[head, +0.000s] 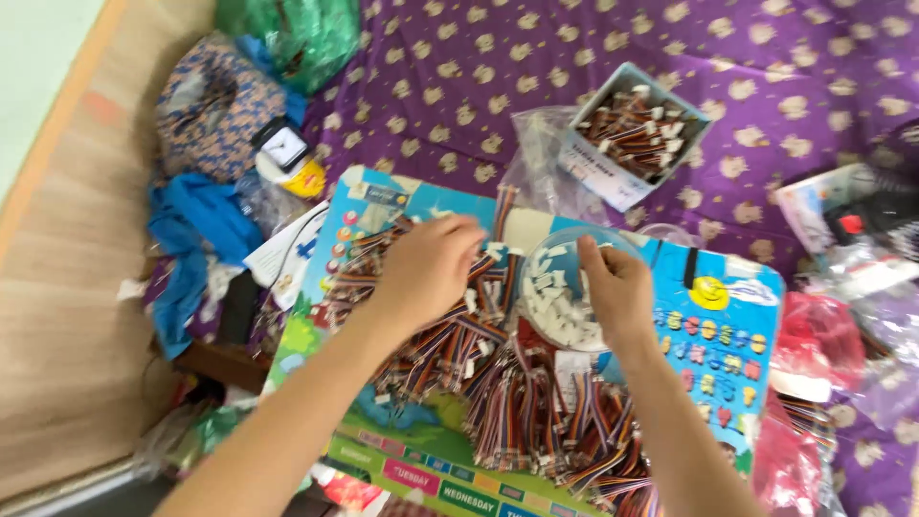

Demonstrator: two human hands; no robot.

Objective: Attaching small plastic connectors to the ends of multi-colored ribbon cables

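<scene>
left hand point(428, 266): fingers curled down into the wire bundles point(450, 349), back of hand up; pinching something at the fingertips, cannot tell exactly which wires.
right hand point(617, 287): over the bowl point(565, 287), thumb and forefinger closed at the rim; looks pinched on a small white piece, too blurred to confirm.
wire bundles: multicolour ribbon leads with white end plugs, heaped directly under and below both hands; spread from left hand's wrist side down past both forearms.
bowl: clear, round, full of small white connectors point(560, 311); just right of the left hand, under the right fingertips.
board point(713, 330): bright printed children's chart, flat under wires and bowl.
box point(637, 134): light blue, open, filled with more finished leads; well above the right hand, tilted on a clear plastic bag point(546, 153).
bedsheet point(479, 86): purple with pale pattern, beneath everything.
left of left hand: blue cloth point(196, 225), patterned fabric bundle point(215, 105), small dark device with a white screen point(282, 146).
right of right hand: red plastic bag point(814, 335).
</scene>
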